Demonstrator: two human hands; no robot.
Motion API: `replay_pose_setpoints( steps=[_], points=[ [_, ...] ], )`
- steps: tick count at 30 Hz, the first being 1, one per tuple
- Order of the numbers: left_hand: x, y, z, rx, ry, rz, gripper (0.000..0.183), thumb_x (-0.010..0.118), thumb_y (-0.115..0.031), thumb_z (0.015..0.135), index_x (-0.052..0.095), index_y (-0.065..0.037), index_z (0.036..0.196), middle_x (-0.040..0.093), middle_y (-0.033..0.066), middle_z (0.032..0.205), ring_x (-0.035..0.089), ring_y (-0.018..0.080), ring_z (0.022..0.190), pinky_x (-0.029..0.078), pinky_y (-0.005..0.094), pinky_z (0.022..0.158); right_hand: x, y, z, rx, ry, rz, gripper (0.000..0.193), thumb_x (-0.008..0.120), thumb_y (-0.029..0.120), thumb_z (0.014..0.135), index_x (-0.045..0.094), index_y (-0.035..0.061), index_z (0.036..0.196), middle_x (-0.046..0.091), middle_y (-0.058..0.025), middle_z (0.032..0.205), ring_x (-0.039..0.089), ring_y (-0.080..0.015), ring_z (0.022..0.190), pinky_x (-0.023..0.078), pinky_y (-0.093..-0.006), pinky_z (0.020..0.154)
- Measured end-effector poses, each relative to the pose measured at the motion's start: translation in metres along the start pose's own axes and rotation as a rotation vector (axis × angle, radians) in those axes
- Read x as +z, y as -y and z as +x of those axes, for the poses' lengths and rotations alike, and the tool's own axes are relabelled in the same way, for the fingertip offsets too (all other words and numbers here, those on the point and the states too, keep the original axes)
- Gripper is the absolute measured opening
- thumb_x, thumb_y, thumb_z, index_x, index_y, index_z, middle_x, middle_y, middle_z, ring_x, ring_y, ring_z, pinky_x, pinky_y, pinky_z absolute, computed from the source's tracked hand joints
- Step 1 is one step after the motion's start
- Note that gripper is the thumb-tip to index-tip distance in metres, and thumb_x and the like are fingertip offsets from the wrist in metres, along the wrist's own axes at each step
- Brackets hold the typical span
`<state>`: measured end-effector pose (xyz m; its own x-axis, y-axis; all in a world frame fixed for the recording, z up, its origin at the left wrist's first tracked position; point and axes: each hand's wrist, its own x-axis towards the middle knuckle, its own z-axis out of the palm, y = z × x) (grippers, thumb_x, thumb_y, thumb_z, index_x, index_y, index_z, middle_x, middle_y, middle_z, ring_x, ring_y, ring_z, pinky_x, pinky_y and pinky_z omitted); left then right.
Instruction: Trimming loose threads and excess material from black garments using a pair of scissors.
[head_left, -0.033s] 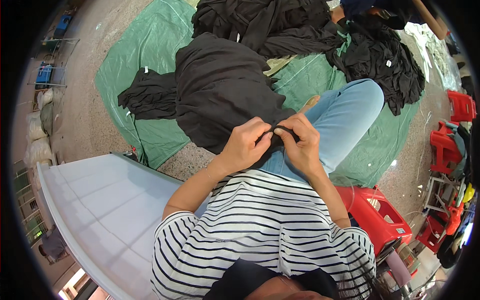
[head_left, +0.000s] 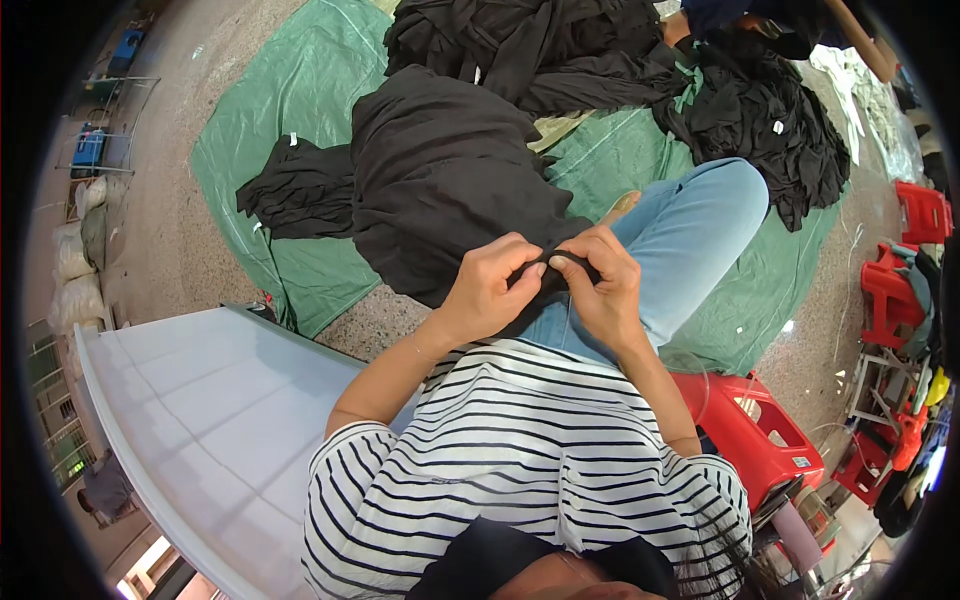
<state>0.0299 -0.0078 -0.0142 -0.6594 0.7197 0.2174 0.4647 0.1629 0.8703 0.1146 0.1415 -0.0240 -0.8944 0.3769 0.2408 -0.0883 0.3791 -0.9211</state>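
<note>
A black garment (head_left: 445, 180) is draped over my lap and spreads out in front of me in loose folds. At its near edge my left hand (head_left: 495, 285) is closed, pinching the cloth between thumb and fingers. Close beside it, my right hand (head_left: 602, 280) is closed on the same edge, its thumb near the left thumb. A short stretch of black fabric runs between both hands. Whether anything small sits in the pinch is hidden. The rest of the garment rests on my leg and the green sheet (head_left: 325, 70).
A black pile (head_left: 530, 50) of garments lies ahead, another black heap (head_left: 765, 125) at the far right by a person's arm (head_left: 862, 40). A smaller black garment (head_left: 295, 190) lies left. A white panel (head_left: 240, 400) stands at my left, a red stool (head_left: 745, 430) at my right.
</note>
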Motion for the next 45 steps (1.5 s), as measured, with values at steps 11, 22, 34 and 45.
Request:
replay_pose_setpoints(
  steps=[11,22,34,45],
  points=[
    [0.012,0.0,-0.011,-0.459,-0.122,-0.417,0.005,0.064,-0.001,0.085,0.064,0.003,0.084,0.058,-0.0046,0.073,0.046,0.0016,0.064,0.037,0.0184,0.056,0.009,-0.013,-0.005,0.507,0.095,0.585,0.015,0.067,0.012,0.089,0.064,-0.0018,0.084,0.052,0.0037,0.075,0.045,-0.0055,0.069,0.037,-0.0218,0.062],
    [-0.024,0.025,0.005,-0.863,0.39,-0.451,0.056,0.048,-0.047,0.099,0.068,0.001,0.078,0.059,-0.0042,0.073,0.048,0.002,0.069,0.04,0.0219,0.063,0.004,0.03,-0.01,-0.239,0.096,-0.145,0.013,0.074,0.002,0.072,0.068,0.0039,0.083,0.058,-0.0078,0.07,0.058,-0.0247,0.059,0.045,-0.0327,0.052],
    [0.003,-0.004,0.021,-0.731,-0.053,-0.861,0.013,0.064,-0.011,0.092,0.065,-0.001,0.083,0.061,-0.0023,0.077,0.051,0.0025,0.065,0.043,0.0188,0.058,0.008,0.015,-0.014,-0.152,0.07,-0.14,0.014,0.074,0.005,0.072,0.065,0.003,0.083,0.063,-0.0098,0.075,0.061,-0.0275,0.063,0.048,-0.0344,0.055],
    [-0.003,0.007,0.019,-0.302,-0.091,-0.217,0.011,0.068,-0.007,0.086,0.066,0.003,0.083,0.062,-0.001,0.079,0.05,0.0028,0.069,0.04,0.0197,0.06,-0.01,-0.002,-0.008,-0.032,0.111,0.066,0.018,0.069,-0.005,0.073,0.061,-0.0007,0.088,0.059,-0.0114,0.082,0.058,-0.0255,0.075,0.046,-0.0318,0.066]
  ],
)
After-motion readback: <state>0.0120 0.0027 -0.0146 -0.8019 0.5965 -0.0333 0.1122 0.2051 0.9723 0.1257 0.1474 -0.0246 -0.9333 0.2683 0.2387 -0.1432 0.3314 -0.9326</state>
